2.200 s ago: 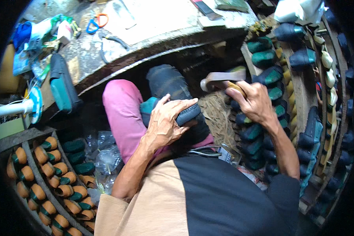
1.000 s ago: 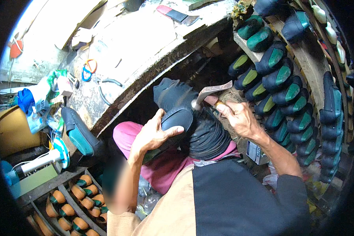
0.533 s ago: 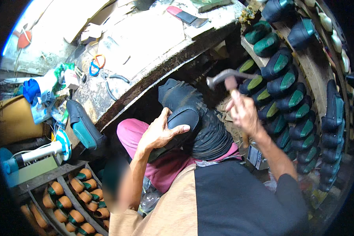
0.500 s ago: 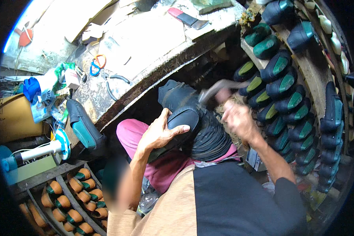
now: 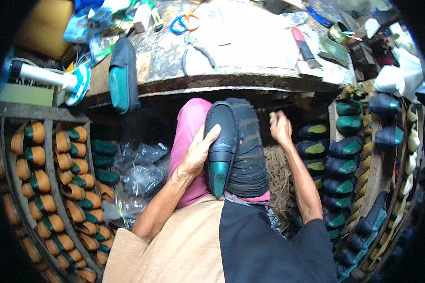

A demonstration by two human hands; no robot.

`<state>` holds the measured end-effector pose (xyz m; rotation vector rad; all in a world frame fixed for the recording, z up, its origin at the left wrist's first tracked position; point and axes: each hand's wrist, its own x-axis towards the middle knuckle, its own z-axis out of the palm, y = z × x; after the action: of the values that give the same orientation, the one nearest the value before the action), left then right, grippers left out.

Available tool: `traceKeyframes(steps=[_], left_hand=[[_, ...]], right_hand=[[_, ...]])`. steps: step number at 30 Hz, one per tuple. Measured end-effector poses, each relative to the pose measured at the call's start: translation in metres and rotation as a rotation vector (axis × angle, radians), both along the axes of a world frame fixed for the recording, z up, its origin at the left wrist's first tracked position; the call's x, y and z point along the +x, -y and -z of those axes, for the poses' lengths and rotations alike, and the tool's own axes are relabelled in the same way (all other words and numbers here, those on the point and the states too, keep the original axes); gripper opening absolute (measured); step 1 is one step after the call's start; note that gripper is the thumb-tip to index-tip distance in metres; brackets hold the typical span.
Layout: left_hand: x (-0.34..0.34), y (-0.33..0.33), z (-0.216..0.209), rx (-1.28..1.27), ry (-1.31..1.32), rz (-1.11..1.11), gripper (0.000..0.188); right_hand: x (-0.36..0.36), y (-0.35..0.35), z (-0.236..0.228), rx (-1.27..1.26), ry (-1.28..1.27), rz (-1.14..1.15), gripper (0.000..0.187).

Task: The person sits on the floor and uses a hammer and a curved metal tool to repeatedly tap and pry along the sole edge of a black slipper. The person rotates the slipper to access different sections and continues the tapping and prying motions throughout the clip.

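A dark loafer (image 5: 220, 123) with a teal-green insole lies along my lap, toe pointing away and opening toward me. My left hand (image 5: 197, 153) is closed on its left side, thumb across the upper. A dark ribbed cloth (image 5: 251, 151) covers my right thigh, beside the shoe. To the right, apart from the shoe, my right hand (image 5: 282, 129) is closed round the hammer's handle (image 5: 272, 118); only a pale bit of it shows, and the head is lost in the shadow under the bench.
On the workbench (image 5: 165, 61) ahead are scissors (image 5: 184, 23), pliers (image 5: 197, 55), a red-handled knife (image 5: 305, 47) and another dark loafer (image 5: 123, 75). Racks of tan shoes (image 5: 40, 179) stand left, racks of dark shoes (image 5: 340, 184) right. Plastic bags (image 5: 141, 179) lie beside my left leg.
My view has turned, facing the bench straight on. The shoe has swung from a tilted hold to lengthwise on my lap. My right hand has drawn the hammer away from it.
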<state>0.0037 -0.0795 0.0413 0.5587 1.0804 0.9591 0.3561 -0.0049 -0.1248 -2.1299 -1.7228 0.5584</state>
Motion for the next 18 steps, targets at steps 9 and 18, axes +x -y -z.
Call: traceKeyframes(steps=[9,18], left_hand=[[-0.026,0.005,0.022,-0.052,0.478,-0.064,0.070],[-0.022,0.008,0.028,-0.005,0.488,0.017,0.062]], right_hand=[[0.009,-0.047,0.050,-0.272,0.181,-0.175,0.032],[-0.014,0.160,-0.128,-0.225,-0.609,-0.040,0.017]])
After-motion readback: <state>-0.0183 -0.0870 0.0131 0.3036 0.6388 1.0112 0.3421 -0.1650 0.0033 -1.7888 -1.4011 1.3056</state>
